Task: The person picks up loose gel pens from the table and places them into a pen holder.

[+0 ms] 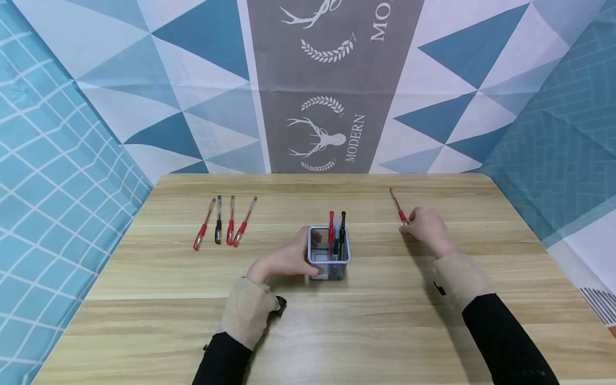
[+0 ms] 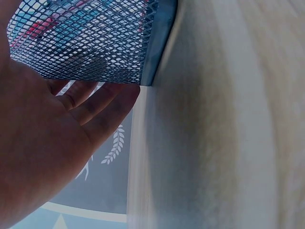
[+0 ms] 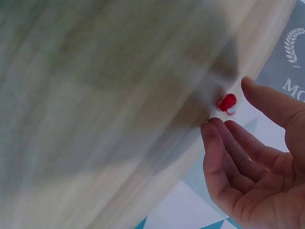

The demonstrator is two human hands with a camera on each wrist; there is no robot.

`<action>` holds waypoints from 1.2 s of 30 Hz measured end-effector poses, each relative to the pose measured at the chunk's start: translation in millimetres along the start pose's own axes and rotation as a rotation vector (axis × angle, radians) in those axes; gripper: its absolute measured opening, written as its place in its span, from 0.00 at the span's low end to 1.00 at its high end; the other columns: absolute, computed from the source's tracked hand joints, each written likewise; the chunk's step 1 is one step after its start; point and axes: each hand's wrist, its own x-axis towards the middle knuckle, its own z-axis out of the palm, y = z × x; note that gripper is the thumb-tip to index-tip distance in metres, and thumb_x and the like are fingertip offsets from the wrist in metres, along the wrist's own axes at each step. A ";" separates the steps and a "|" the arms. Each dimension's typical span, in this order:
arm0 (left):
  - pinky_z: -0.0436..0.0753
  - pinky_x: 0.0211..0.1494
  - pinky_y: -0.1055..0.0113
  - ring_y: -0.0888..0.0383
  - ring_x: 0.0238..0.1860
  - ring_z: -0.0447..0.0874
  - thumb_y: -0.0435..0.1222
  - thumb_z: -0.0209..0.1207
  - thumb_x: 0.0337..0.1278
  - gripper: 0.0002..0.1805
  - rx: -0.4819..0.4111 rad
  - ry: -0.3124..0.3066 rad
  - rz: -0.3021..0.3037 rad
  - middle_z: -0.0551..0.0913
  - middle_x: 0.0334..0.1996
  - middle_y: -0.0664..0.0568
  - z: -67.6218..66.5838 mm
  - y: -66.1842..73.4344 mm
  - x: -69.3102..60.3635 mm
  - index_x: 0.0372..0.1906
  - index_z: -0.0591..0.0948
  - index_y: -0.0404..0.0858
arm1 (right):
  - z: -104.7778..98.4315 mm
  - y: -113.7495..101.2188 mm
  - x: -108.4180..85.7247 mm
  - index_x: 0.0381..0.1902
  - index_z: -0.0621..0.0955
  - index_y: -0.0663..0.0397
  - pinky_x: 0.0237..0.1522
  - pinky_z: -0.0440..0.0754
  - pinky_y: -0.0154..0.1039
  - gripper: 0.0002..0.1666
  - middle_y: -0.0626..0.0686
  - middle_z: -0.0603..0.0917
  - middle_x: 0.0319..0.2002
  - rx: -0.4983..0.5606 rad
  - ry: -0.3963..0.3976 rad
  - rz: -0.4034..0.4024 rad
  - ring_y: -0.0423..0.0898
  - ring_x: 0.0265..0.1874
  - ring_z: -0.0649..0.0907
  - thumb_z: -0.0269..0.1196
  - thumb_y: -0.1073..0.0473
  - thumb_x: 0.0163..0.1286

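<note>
My left hand grips a grey mesh pen holder from its left side, thumb at the front and fingers round the back. Through the mesh in the left wrist view, red shows faintly. Inside the holder stand a red pen and a black pen, upright. Over to the right, my right hand is at the near end of a red pen lying on the table. In the right wrist view, the red pen's end shows between thumb and fingers, with gaps on both sides.
Several pens lie side by side at the table's left: a red pen, a black pen and more red ones. The wooden table ends at a patterned cloth backdrop.
</note>
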 end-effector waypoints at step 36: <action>0.67 0.61 0.59 0.49 0.53 0.70 0.31 0.68 0.30 0.46 -0.030 -0.009 0.001 0.65 0.53 0.44 -0.5 0.1 1.2 0.59 0.54 0.37 | -8.8 1.5 -4.3 0.30 0.78 0.70 0.18 0.71 0.39 0.13 0.64 0.80 0.27 -0.027 0.205 0.028 0.52 0.21 0.75 0.53 0.62 0.60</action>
